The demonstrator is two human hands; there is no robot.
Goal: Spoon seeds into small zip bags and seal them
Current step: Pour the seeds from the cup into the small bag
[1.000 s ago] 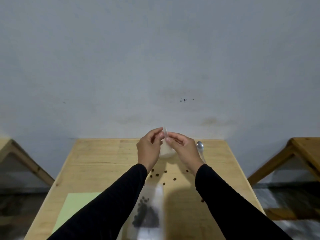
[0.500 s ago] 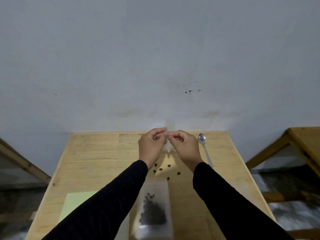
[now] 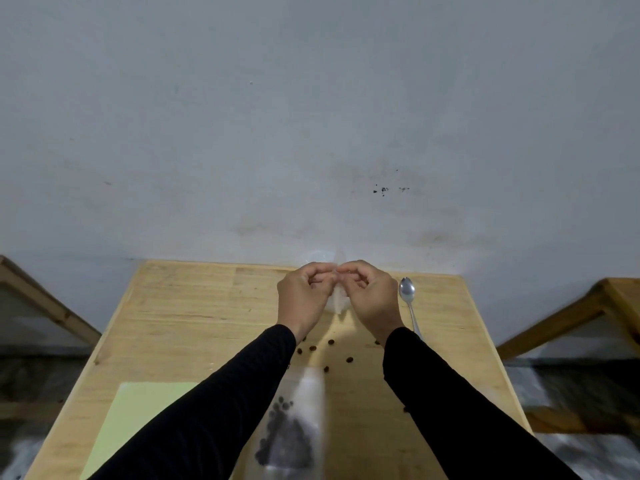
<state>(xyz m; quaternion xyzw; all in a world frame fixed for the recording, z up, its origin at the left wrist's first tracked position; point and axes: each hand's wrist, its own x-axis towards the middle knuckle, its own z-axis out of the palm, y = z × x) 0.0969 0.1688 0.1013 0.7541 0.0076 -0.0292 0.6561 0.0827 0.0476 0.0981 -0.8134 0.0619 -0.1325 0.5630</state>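
since half a second ago both hands sit a touch closer together and i've tilted my view slightly. left hand (image 3: 304, 299) and right hand (image 3: 372, 299) pinch the top of a small clear zip bag (image 3: 336, 299) between fingertips; i judge i'm working its seal. wooden table (image 3: 180, 323) carries a green sheet (image 3: 138, 417), a seed-filled bag (image 3: 289, 441), loose seeds (image 3: 313, 348) and a spoon (image 3: 408, 299); grey wall behind.
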